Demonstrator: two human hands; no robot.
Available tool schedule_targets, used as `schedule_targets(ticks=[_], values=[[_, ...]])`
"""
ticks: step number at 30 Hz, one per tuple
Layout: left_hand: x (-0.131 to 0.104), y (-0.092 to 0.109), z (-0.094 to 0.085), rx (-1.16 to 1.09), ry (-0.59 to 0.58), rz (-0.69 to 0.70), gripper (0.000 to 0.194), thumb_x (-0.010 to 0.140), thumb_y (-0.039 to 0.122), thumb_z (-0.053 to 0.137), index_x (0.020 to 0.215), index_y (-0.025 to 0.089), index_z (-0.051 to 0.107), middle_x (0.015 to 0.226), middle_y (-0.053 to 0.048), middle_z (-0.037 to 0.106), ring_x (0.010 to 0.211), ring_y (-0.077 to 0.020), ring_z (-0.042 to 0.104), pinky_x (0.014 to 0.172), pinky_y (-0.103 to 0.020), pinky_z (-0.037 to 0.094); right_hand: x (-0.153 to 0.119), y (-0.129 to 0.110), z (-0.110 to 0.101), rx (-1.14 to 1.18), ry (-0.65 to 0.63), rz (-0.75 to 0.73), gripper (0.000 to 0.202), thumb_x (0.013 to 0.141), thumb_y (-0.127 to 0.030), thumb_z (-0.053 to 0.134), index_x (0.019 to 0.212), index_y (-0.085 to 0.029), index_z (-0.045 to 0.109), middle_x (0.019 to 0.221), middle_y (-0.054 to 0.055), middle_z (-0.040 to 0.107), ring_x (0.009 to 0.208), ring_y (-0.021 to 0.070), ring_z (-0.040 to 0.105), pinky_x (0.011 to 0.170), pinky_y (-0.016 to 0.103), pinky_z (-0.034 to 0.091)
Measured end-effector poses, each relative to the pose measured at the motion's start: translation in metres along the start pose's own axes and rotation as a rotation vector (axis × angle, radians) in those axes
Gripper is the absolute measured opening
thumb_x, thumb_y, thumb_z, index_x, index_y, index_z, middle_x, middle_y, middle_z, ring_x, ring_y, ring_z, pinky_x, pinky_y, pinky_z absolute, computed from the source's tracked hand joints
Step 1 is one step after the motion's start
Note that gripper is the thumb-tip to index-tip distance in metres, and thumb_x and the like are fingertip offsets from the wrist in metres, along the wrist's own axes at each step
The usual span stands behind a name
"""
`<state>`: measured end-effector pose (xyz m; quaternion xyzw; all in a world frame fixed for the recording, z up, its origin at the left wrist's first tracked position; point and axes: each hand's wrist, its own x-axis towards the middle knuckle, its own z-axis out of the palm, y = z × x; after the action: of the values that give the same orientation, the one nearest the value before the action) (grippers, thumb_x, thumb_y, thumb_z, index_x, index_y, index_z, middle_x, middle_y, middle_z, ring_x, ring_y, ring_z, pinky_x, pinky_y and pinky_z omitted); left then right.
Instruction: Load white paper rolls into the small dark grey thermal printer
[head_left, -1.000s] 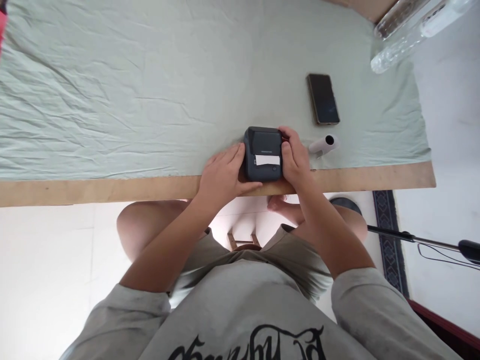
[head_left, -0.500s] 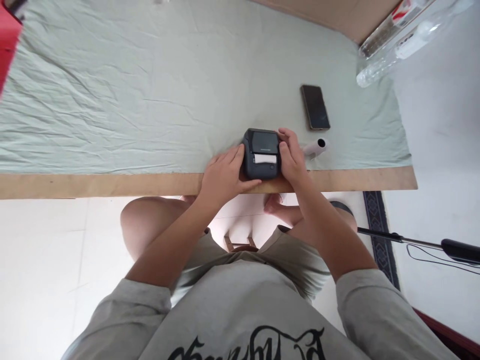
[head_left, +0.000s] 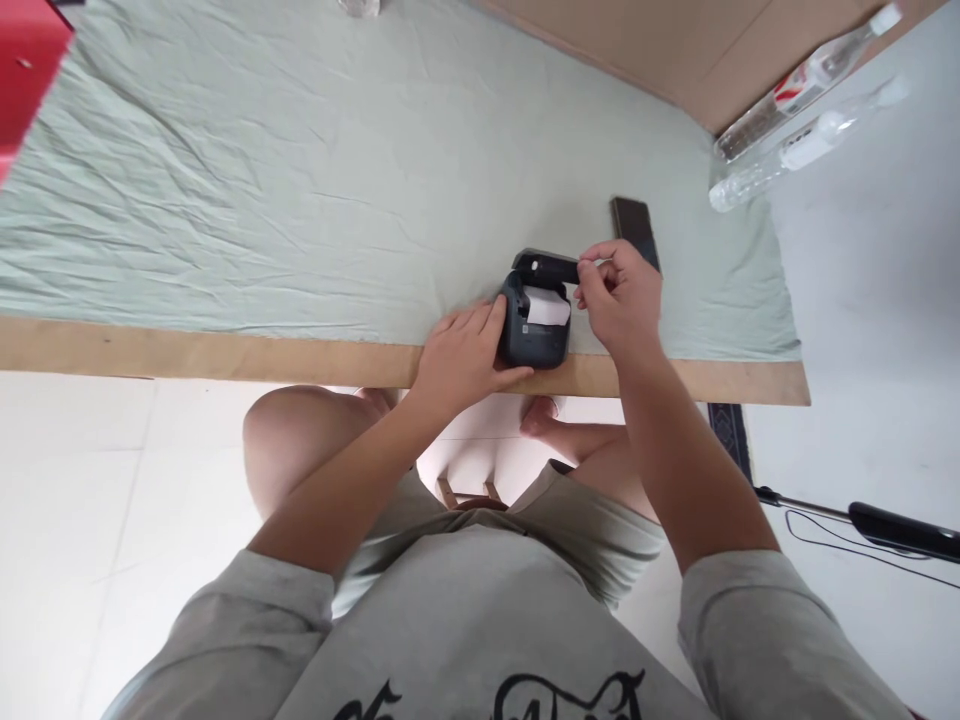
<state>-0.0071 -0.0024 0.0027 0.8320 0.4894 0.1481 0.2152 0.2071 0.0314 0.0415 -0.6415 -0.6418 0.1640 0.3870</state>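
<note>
Printer point(head_left: 535, 338) just right of left hand point(head_left: 463, 362), which braces its side; open lid point(head_left: 553, 268) long sideways, tip pinched by right hand point(head_left: 625, 296), nearer hand to lid; paper roll point(head_left: 546, 307) left of right hand.

We have lifted the dark lid point(head_left: 553, 268) that was shut before, and now white paper point(head_left: 547, 307) shows inside the little machine point(head_left: 536, 340). Our right hand point(head_left: 628, 300) has gone from its side to the lid's edge and now hides part of the phone point(head_left: 634, 224).
</note>
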Motion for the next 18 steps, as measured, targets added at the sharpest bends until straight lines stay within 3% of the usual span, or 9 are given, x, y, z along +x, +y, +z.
schedule_targets(ticks=[3,7,13,18], values=[[0.000,0.000,0.001,0.010,0.000,0.010,0.094,0.090,0.059,0.070,0.159,0.005,0.036,0.158,-0.021,0.052,0.144,-0.0362,0.051,0.118,-0.046,0.038,0.004,-0.002,0.004,-0.015,-0.005,-0.013,0.019,0.093,-0.045,0.061,0.092,-0.026,0.063,0.068,-0.003,0.067,0.063,0.0166,0.066,0.067,0.033,0.053],[-0.001,-0.001,0.001,0.007,0.004,0.014,0.093,0.090,0.059,0.070,0.160,0.006,0.036,0.157,-0.020,0.053,0.142,-0.0355,0.052,0.117,-0.045,0.037,0.010,-0.003,0.007,-0.290,-0.197,-0.118,0.012,0.086,-0.028,0.062,0.090,-0.024,0.073,0.086,0.003,0.079,0.073,0.0221,0.070,0.076,0.040,0.054],[0.000,-0.002,0.002,0.010,-0.011,0.004,0.092,0.090,0.058,0.069,0.161,0.010,0.035,0.158,-0.019,0.052,0.143,-0.0358,0.052,0.117,-0.044,0.037,0.028,-0.008,0.011,-0.578,-0.594,-0.173,0.028,0.078,-0.021,0.070,0.103,-0.032,0.078,0.099,0.002,0.081,0.088,0.0298,0.070,0.078,0.044,0.051],[0.000,-0.001,0.001,0.009,-0.010,-0.003,0.094,0.090,0.059,0.070,0.160,0.007,0.036,0.158,-0.020,0.052,0.143,-0.0359,0.052,0.117,-0.046,0.038,0.038,-0.019,0.011,-0.620,-0.675,-0.180,0.035,0.072,-0.018,0.073,0.104,-0.032,0.077,0.100,0.002,0.081,0.092,0.0314,0.069,0.075,0.043,0.050]])
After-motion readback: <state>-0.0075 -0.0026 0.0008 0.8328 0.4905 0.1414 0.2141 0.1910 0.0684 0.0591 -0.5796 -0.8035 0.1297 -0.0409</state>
